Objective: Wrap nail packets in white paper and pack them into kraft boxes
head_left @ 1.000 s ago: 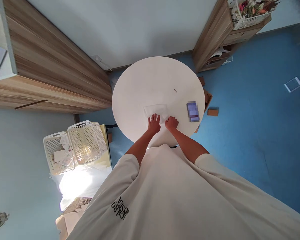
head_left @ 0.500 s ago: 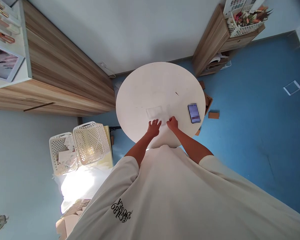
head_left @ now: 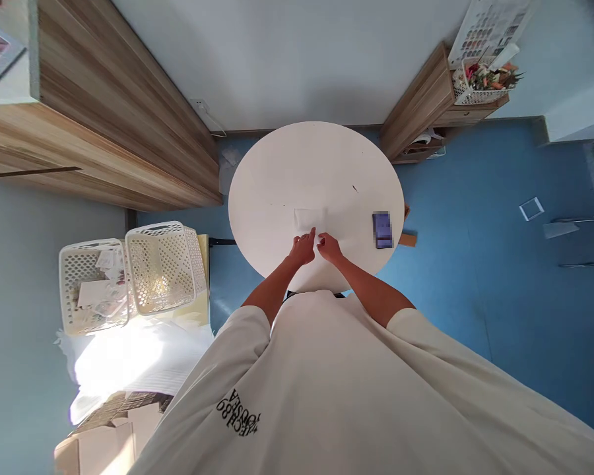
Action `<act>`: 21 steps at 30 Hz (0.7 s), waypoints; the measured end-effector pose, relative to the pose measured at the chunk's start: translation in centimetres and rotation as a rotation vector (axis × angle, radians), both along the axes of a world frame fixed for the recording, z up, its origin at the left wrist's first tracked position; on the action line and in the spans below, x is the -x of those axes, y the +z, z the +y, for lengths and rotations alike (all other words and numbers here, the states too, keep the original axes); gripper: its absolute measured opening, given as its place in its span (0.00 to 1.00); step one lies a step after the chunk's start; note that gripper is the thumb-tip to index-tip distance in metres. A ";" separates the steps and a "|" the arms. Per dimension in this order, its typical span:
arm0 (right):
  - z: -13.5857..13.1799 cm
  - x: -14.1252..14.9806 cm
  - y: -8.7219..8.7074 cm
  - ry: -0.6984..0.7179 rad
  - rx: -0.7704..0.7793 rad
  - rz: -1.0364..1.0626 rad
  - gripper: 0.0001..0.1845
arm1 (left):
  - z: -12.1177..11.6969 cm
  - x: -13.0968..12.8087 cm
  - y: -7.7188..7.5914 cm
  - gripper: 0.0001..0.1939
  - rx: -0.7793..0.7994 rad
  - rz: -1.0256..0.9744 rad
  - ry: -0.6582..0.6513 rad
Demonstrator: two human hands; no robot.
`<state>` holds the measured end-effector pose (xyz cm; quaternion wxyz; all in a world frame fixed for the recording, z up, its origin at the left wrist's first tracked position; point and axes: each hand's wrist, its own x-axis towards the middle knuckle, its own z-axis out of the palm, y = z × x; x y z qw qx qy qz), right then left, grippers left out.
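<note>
A small, clear, flat piece that looks like a plastic bag or film [head_left: 310, 218] lies on the white round table [head_left: 277, 158], in front of my hands. My left hand [head_left: 303, 248] is at its near edge, index finger stretched out and the other fingers partly bent. Whether it presses on the clear piece is hard to tell. Close beside it, my right hand [head_left: 330, 248] has its fingers curled together in a pinch. Anything between those fingertips is too small to make out. A blurred purple phone-like object [head_left: 383, 229] lies to the right on the table.
Two white perforated baskets [head_left: 164, 267] stand at the left, one holding papers and packets. A wooden cabinet [head_left: 143, 112] rises at the far left. Another cabinet [head_left: 420, 105] carries a basket of dried flowers [head_left: 488, 78]. Brown blocks [head_left: 407, 239] lie by the table's right edge.
My right hand has moved left, closer to my left hand. The left hand's spread fingers have drawn in, with the index pointing forward. The camera view has shifted slightly.
</note>
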<state>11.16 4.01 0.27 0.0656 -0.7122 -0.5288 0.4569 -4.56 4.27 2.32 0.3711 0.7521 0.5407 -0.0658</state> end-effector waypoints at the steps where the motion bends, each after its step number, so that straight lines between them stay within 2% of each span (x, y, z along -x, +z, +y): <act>1: 0.0 0.0 0.1 0.002 0.004 0.009 0.23 | -0.1 0.0 -0.1 0.54 0.006 -0.015 0.008; 5: 0.4 -0.2 0.7 0.010 0.010 0.012 0.20 | -0.9 0.5 -0.3 0.48 -0.024 -0.089 0.098; 10: 1.3 0.4 0.9 0.111 0.012 -0.098 0.15 | -1.6 2.1 -0.5 0.34 -0.056 -0.060 0.452; 15: 1.4 1.3 0.3 0.171 0.010 -0.191 0.13 | -1.4 3.3 -1.3 0.27 0.125 -0.083 0.767; 21: 1.1 1.6 0.3 0.172 0.012 -0.202 0.13 | 0.2 2.9 -2.1 0.23 0.365 -0.139 0.985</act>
